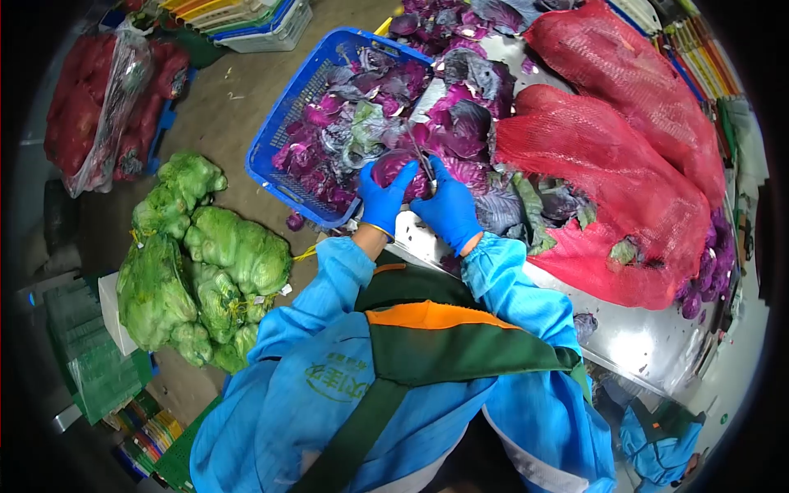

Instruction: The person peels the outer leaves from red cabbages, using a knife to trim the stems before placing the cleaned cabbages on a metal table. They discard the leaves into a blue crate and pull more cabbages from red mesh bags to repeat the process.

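Note:
My left hand point(383, 197), in a blue glove, is closed around the side of a purple cabbage point(394, 169) at the inner edge of the blue crate. Close beside it, my right hand point(449, 205), also gloved in blue, has its thumb and fingers closed on a thin, dark, knife-like tool point(422, 156) that points up along the cabbage. Its handle is hidden in the glove. The blue crate point(275, 123) tilts next to the metal table and holds purple cabbage leaves point(329, 140). More purple cabbages and leaves point(468, 127) lie on the table to the right of the crate.
Red mesh sacks point(608, 148) lie across the metal table point(629, 337). Green mesh bags of cabbages point(238, 246) rest on the floor at left, below red sacks point(78, 107) wrapped in plastic. Stacked crates point(255, 25) stand at the back. Another person point(662, 440) is at lower right.

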### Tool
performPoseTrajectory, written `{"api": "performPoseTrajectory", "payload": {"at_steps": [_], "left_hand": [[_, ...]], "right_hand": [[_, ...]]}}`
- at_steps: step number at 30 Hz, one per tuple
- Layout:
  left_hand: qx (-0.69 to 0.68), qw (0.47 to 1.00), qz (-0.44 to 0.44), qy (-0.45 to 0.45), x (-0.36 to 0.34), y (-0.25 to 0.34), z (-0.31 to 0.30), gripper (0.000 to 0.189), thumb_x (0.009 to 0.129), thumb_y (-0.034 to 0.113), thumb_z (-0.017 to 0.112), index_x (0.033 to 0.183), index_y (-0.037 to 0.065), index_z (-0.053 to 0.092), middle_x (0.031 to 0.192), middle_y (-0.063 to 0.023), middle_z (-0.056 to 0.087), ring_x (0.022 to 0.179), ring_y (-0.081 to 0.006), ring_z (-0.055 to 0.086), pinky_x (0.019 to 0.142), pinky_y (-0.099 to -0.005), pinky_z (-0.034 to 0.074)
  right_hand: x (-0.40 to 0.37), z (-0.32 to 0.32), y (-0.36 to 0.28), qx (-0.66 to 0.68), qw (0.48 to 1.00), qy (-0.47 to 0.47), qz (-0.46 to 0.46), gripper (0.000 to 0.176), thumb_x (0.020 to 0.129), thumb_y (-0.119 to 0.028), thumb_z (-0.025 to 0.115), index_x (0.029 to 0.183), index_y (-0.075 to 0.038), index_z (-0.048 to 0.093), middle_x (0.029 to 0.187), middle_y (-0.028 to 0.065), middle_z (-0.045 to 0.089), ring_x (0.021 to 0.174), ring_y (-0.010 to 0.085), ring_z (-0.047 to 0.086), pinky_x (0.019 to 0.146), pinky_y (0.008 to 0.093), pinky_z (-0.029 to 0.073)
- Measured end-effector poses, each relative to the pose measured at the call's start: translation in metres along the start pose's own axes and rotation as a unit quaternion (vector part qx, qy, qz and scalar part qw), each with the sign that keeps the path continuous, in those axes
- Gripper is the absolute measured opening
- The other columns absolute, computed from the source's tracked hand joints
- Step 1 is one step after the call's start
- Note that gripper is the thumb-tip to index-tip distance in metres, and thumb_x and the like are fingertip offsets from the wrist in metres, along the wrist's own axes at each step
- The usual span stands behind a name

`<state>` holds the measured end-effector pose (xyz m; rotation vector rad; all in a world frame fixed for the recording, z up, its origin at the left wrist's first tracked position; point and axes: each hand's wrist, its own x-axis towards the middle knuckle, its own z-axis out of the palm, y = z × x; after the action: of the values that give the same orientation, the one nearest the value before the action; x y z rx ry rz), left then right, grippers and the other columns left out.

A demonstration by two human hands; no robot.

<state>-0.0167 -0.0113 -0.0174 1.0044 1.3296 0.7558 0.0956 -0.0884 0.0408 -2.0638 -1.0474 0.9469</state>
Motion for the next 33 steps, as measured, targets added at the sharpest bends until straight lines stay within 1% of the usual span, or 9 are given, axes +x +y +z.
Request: {"api": "performPoseTrajectory", "payload": {"at_steps": [7,9,10,16,17,18,22,24,33], "left_hand": [[-0.002,1.0,0.015,0.014,-0.006,-0.001,0.004,0.083,0.069,0.029,0.086,0.13,0.003,0.037,0.12,-0.0145,0.051,0.105,-0.0223,0.056,0.086,-0.0339,0.053],[-0.009,1.0,0.012,0.017,-0.006,-0.001,0.001,0.083,0.068,0.029,0.086,0.129,0.003,0.037,0.12,-0.0143,0.051,0.105,-0.0224,0.056,0.086,-0.0342,0.053],[-0.022,1.0,-0.003,-0.004,-0.001,-0.002,-0.004,0.083,0.068,0.028,0.086,0.13,0.003,0.037,0.12,-0.0137,0.051,0.105,-0.0226,0.056,0.087,-0.034,0.052],[-0.051,0.997,0.063,-0.013,-0.013,-0.003,-0.003,0.078,0.073,0.024,0.083,0.132,0.003,0.037,0.122,-0.0134,0.053,0.107,-0.0237,0.056,0.09,-0.0353,0.049],[0.03,0.994,0.102,-0.007,-0.004,-0.017,-0.006,0.073,0.075,0.023,0.082,0.13,0.002,0.04,0.121,-0.0141,0.054,0.106,-0.0239,0.056,0.091,-0.0368,0.049],[-0.03,0.995,0.1,-0.011,0.006,-0.036,-0.011,0.069,0.075,0.022,0.082,0.128,0.002,0.042,0.119,-0.0133,0.055,0.104,-0.0231,0.057,0.089,-0.0359,0.049],[-0.015,0.997,0.072,-0.029,-0.005,-0.022,-0.005,0.075,0.072,0.023,0.085,0.129,0.001,0.041,0.125,-0.0128,0.047,0.112,-0.0231,0.049,0.098,-0.0369,0.042],[-0.018,0.998,0.058,-0.01,-0.011,-0.015,-0.003,0.074,0.073,0.023,0.084,0.129,0.001,0.041,0.125,-0.0134,0.047,0.113,-0.0237,0.048,0.098,-0.0369,0.041],[-0.043,0.994,0.007,-0.104,-0.01,0.004,-0.008,0.071,0.078,0.026,0.079,0.131,-0.001,0.041,0.128,-0.015,0.049,0.109,-0.0245,0.052,0.091,-0.0392,0.049]], "right_hand": [[0.012,0.008,0.025,-0.01,1.0,0.008,-0.002,0.079,0.065,-0.022,0.076,0.137,-0.007,0.047,0.084,0.0229,0.067,0.076,0.0344,0.067,0.071,0.0406,0.053],[0.037,0.035,0.082,0.227,0.967,0.084,-0.077,0.057,0.07,-0.014,0.071,0.125,-0.006,0.058,0.086,0.0209,0.068,0.078,0.0288,0.068,0.073,0.0359,0.053],[0.034,0.022,0.078,0.23,0.967,0.102,-0.049,0.043,0.074,-0.008,0.066,0.117,-0.004,0.064,0.09,0.0159,0.071,0.082,0.0222,0.068,0.075,0.0321,0.053],[0.007,0.024,0.056,0.272,0.962,0.032,0.0,0.051,0.073,-0.013,0.072,0.121,-0.002,0.058,0.1,0.0087,0.068,0.083,0.0162,0.064,0.076,0.0319,0.052],[0.006,0.014,0.047,0.24,0.971,0.004,0.008,0.049,0.072,-0.017,0.073,0.117,-0.002,0.059,0.099,0.0113,0.067,0.087,0.0176,0.064,0.076,0.0336,0.052],[0.005,0.017,0.052,0.304,0.952,0.012,-0.028,0.046,0.07,-0.021,0.075,0.11,-0.003,0.06,0.095,0.0134,0.067,0.085,0.0211,0.065,0.075,0.0357,0.051],[0.005,0.005,0.044,0.214,0.975,0.053,-0.026,0.044,0.065,-0.024,0.074,0.102,-0.005,0.06,0.089,0.0192,0.066,0.083,0.0329,0.066,0.072,0.042,0.051],[0.009,0.009,0.043,0.174,0.982,0.074,-0.017,0.038,0.067,-0.018,0.074,0.099,-0.002,0.061,0.081,0.0135,0.064,0.072,0.0187,0.061,0.065,0.0357,0.049],[0.012,0.005,0.051,0.202,0.972,0.117,-0.008,0.036,0.068,-0.022,0.071,0.099,-0.006,0.064,0.086,0.0162,0.067,0.079,0.0308,0.066,0.071,0.0404,0.051]]}}
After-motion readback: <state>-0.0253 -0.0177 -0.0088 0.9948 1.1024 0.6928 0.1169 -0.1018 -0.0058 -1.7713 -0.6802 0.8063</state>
